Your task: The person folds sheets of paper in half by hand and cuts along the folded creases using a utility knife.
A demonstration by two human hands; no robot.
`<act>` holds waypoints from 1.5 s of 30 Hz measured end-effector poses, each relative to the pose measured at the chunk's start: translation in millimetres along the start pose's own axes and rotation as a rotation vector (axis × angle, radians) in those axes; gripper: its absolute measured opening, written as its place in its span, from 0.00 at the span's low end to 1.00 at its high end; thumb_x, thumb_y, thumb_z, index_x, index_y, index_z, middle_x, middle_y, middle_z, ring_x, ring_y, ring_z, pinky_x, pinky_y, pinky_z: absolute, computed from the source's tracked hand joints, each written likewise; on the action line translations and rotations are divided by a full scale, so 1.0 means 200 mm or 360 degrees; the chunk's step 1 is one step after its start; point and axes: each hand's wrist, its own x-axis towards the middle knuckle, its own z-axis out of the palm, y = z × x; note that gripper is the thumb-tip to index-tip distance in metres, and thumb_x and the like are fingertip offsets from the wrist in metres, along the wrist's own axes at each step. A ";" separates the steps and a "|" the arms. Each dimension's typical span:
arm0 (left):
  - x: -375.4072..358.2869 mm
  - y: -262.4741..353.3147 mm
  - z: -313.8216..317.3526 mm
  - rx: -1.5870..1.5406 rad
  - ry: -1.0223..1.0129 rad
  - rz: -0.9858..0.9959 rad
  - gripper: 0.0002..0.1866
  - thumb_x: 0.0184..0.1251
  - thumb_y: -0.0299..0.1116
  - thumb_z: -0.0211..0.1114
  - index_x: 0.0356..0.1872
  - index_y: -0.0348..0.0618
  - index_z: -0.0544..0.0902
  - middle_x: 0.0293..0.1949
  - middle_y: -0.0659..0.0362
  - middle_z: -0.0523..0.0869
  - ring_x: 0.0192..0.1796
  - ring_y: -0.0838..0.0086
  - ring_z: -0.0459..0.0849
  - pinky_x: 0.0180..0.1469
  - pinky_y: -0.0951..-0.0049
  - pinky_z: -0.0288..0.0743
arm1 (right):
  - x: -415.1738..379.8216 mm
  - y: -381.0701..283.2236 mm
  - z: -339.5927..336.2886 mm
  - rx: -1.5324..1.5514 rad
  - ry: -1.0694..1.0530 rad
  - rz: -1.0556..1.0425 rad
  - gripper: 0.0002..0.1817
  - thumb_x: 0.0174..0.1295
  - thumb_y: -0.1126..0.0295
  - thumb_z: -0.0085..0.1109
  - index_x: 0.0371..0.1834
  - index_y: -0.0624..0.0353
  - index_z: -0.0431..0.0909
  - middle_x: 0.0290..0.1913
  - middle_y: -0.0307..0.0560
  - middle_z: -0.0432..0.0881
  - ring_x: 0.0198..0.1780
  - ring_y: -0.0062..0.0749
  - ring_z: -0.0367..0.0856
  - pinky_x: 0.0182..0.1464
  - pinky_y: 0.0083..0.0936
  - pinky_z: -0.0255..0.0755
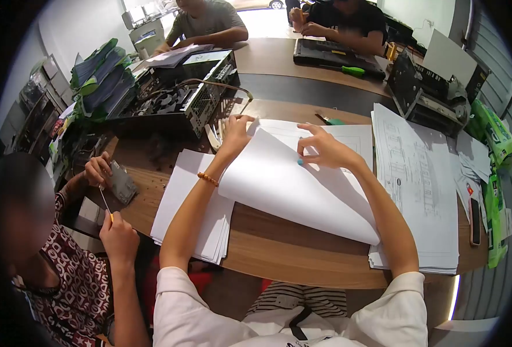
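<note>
A large white sheet of paper is lifted and curled over in front of me. My left hand, with a beaded bracelet on its wrist, has its fingers closed at the sheet's far left corner. Above the middle of the sheet, my right hand is curved with its fingers apart. A small teal spot shows at one of its fingertips. Beneath the curled sheet lies another sheet with printed lines. A stack of white paper lies under my left forearm, and a stack of printed drawings is to the right.
An opened computer case stands at the back left, with a metal chassis at the back right. Left of me, a person's hand holds a screwdriver by a metal part. Two people work opposite, one at a laptop. A phone lies at the right edge.
</note>
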 end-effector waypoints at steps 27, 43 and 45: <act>-0.12 0.78 -0.92 -0.1133 0.0187 0.0473 0.11 0.60 0.31 0.63 0.39 0.35 0.82 0.29 0.60 0.85 0.30 0.85 0.81 0.35 0.83 0.75 | -0.31 -0.57 -0.55 -0.0172 0.1420 -0.0443 0.13 0.51 0.72 0.63 0.39 0.61 0.73 0.38 0.52 0.81 0.38 0.40 0.81 0.40 0.33 0.74; -0.12 0.78 -0.88 -0.1044 0.0268 0.0549 0.12 0.69 0.32 0.53 0.41 0.33 0.78 0.25 0.57 0.81 0.26 0.83 0.76 0.30 0.81 0.70 | -0.35 -0.56 -0.58 -0.0062 0.1083 -0.0149 0.06 0.55 0.76 0.59 0.35 0.65 0.79 0.28 0.42 0.81 0.31 0.22 0.78 0.37 0.18 0.72; -0.11 0.78 -0.86 -0.1078 0.0294 0.0580 0.12 0.69 0.32 0.53 0.41 0.33 0.78 0.25 0.57 0.81 0.26 0.83 0.75 0.30 0.81 0.70 | -0.35 -0.55 -0.58 -0.0076 0.1076 -0.0142 0.06 0.55 0.76 0.59 0.35 0.64 0.79 0.28 0.42 0.81 0.31 0.22 0.78 0.38 0.18 0.72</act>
